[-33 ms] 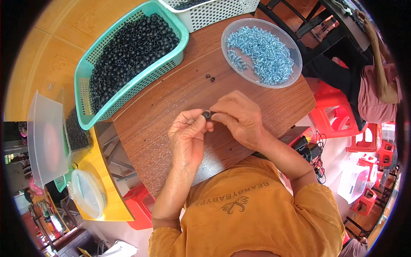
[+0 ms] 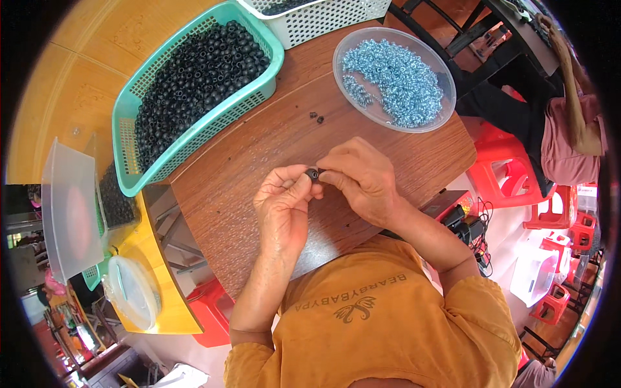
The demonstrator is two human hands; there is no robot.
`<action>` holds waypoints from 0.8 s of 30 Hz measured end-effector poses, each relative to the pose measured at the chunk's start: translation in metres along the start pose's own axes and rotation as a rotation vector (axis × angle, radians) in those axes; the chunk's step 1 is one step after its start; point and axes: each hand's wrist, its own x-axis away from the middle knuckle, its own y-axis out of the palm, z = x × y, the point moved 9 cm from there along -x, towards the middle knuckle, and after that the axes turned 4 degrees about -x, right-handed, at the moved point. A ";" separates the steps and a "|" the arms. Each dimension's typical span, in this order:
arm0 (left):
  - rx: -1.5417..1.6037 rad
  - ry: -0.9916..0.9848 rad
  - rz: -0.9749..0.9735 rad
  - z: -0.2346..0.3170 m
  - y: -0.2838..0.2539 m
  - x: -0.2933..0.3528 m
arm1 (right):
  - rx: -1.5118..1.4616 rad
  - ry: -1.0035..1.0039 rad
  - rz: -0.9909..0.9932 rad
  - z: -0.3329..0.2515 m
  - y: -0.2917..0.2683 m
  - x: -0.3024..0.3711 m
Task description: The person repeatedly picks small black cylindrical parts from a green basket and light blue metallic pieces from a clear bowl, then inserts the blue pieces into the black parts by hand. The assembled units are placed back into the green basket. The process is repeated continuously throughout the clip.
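Between thumb and fingers my left hand [image 2: 284, 197] pinches a small round black plastic part [image 2: 312, 174], its ring-like opening turned up. My right hand [image 2: 362, 178] meets it from the right, fingertips pressed together at its edge; what they grip, if anything, is too small to make out. Both hands are just above the brown wooden table [image 2: 239, 168]. Beyond them lie a few small black pieces [image 2: 317, 117]. A turquoise basket [image 2: 274, 64] at the far left holds many similar black parts [image 2: 200, 77]. Small shiny pale-blue pieces [image 2: 411, 81] fill much of a round clear bowl [image 2: 446, 103] at the far right.
A white perforated basket [image 2: 317, 26] stands behind the table. On the left, a yellow table [image 2: 162, 291] carries lidded plastic tubs [image 2: 132, 291]. Red stools [image 2: 504, 161] and a seated person in a pink top [image 2: 572, 142] are on the right.
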 end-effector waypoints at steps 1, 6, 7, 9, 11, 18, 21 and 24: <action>0.002 0.004 -0.003 0.000 0.002 0.001 | 0.018 -0.035 0.011 -0.003 -0.001 0.001; 0.061 -0.018 -0.013 -0.002 0.010 0.005 | 0.100 -0.160 0.012 -0.016 -0.004 0.004; 0.069 -0.019 -0.014 -0.002 0.011 0.006 | 0.112 -0.175 0.009 -0.018 -0.005 0.003; 0.083 -0.019 -0.020 -0.003 0.012 0.007 | 0.135 -0.205 0.000 -0.022 -0.006 0.003; 0.094 -0.020 -0.028 -0.003 0.013 0.008 | 0.151 -0.226 -0.006 -0.027 -0.007 0.001; 0.032 0.010 -0.015 -0.001 0.013 0.010 | 0.121 -0.247 -0.034 -0.029 -0.007 0.001; 0.057 -0.011 -0.029 -0.003 0.012 0.009 | 0.136 -0.233 -0.060 -0.028 -0.006 0.000; 0.075 -0.028 -0.023 -0.004 0.011 0.007 | 0.047 -0.164 -0.018 -0.020 -0.011 -0.003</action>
